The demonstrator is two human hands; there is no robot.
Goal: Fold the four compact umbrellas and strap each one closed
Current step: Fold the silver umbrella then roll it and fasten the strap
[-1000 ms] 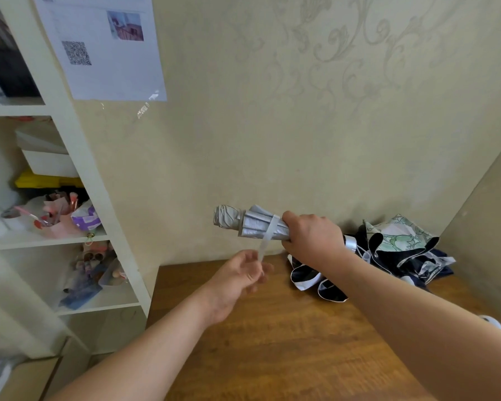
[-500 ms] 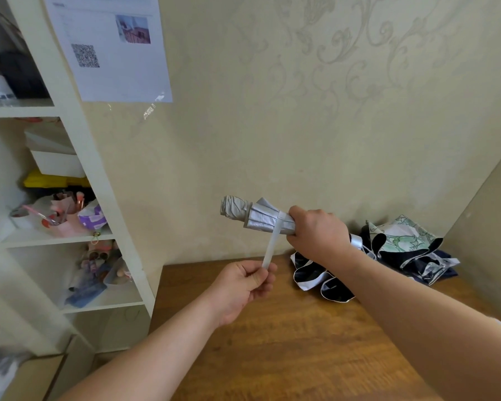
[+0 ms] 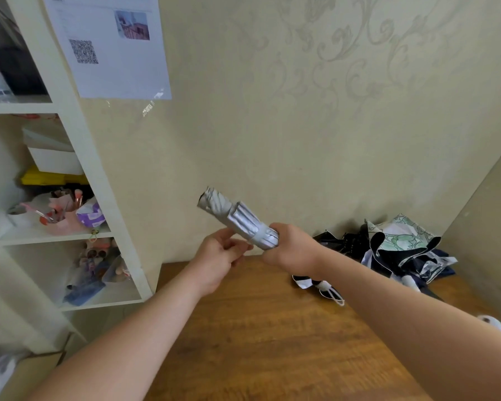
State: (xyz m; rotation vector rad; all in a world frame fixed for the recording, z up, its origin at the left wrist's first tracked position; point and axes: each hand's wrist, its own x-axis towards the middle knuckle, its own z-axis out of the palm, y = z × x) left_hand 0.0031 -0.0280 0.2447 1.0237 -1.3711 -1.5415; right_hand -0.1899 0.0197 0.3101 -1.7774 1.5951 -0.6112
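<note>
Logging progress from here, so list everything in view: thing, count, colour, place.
silver umbrella: one, silver, rolled, held above the table
strap: one, pale grey, wrapped around the silver umbrella
loose umbrellas: a heap, count unclear, dark blue, white and green print, back right of the table
table: one, brown wood
shelf unit: one, white, left, holding clutter
printed sheet: one, white, taped on the wall
left hand: fingers at the strap
right hand: grips the silver umbrella

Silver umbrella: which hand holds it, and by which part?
The right hand grips the silver umbrella at its handle end. The left hand touches the strap wrapped around it.
</note>
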